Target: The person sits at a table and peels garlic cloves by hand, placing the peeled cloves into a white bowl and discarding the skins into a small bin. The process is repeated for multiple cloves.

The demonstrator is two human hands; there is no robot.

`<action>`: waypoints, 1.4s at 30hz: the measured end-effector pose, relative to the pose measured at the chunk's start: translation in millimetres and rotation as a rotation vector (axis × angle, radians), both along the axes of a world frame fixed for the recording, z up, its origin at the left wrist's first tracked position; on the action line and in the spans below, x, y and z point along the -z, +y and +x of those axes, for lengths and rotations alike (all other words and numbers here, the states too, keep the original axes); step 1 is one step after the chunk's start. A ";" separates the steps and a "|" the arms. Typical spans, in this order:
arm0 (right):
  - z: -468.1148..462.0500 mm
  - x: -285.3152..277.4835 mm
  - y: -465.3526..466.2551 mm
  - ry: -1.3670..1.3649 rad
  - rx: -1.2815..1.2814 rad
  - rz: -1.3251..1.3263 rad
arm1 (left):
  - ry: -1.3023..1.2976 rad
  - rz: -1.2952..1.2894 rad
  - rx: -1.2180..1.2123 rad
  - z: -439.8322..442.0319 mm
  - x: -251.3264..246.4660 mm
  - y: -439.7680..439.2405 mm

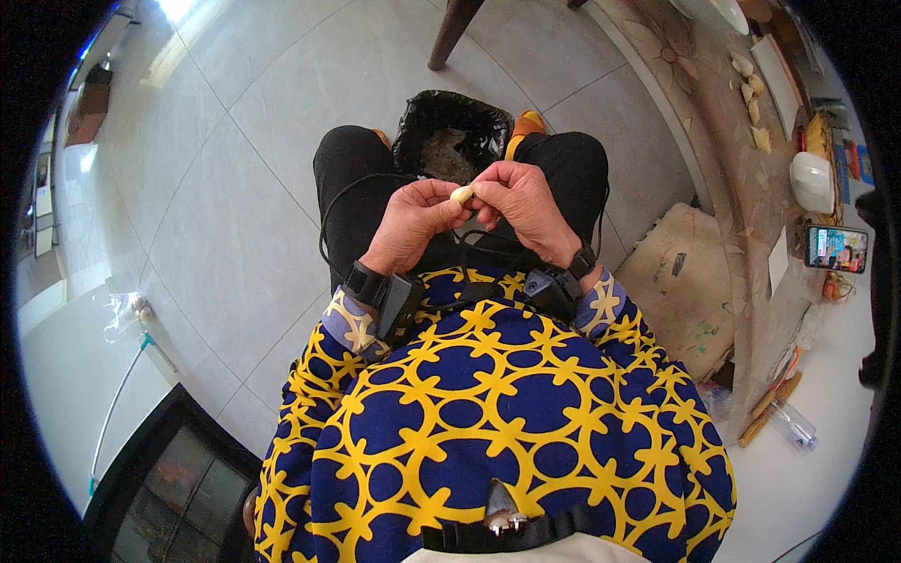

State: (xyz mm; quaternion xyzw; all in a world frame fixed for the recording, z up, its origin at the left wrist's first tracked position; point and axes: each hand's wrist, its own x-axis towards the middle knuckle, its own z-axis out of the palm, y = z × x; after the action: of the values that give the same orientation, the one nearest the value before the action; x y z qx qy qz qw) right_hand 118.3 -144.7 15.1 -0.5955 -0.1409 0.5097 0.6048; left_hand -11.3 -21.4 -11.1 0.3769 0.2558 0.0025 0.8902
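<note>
A pale garlic clove [462,195] sits between my two hands, above my lap. My left hand [421,217] pinches one side of it between thumb and fingers. At its other end, the thumb and forefinger of my right hand [519,204] close on the tip; whether they grip a bit of skin there is too small to tell. Just beyond the hands, between my knees, stands a waste bin lined with a black plastic bag [473,107]. Light-coloured scraps [448,155] lie inside it.
On the patterned table [651,49] at right lie several garlic cloves [753,105], a white bowl-like object [811,181] and a lit phone [836,249]. Cardboard [679,274] leans below its edge. A plastic bag [134,310] is at left. A dark chair leg [454,35] stands ahead.
</note>
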 end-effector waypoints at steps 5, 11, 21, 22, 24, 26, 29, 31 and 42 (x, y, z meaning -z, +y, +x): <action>1.4 -1.9 -0.6 -0.024 -0.040 -0.016 | 0.008 0.006 0.003 0.1 -1.2 -0.1; 0.8 -3.5 -0.4 -0.042 -0.037 -0.015 | -0.002 -0.021 0.014 0.5 -0.7 0.7; -0.6 -0.7 0.6 -0.025 -0.004 0.029 | 0.002 -0.066 -0.007 1.8 -2.5 1.6; -0.4 -0.7 0.3 -0.018 -0.009 0.030 | -0.009 -0.074 -0.011 1.6 -3.2 1.4; 0.0 -0.8 0.0 -0.013 -0.010 0.031 | -0.006 -0.073 -0.016 1.7 -4.0 1.2; -0.4 -0.7 0.3 -0.045 -0.016 0.026 | -0.014 -0.077 -0.021 1.9 -3.8 1.0; -2.7 -0.5 1.4 -0.137 -0.024 0.013 | -0.010 -0.074 -0.022 2.1 -3.7 1.1; -3.3 -0.7 1.6 -0.187 -0.022 0.013 | -0.011 -0.065 -0.020 1.5 -3.7 1.1; -3.5 0.8 1.3 -0.303 -0.034 -0.013 | -0.004 -0.122 -0.011 -0.5 -0.4 1.4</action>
State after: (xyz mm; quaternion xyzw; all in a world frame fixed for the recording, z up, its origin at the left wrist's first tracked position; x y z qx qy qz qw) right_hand 114.8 -143.3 14.3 -0.6668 -0.2375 0.4252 0.5641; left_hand -11.8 -20.0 -10.7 0.3203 0.2560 -0.0074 0.9120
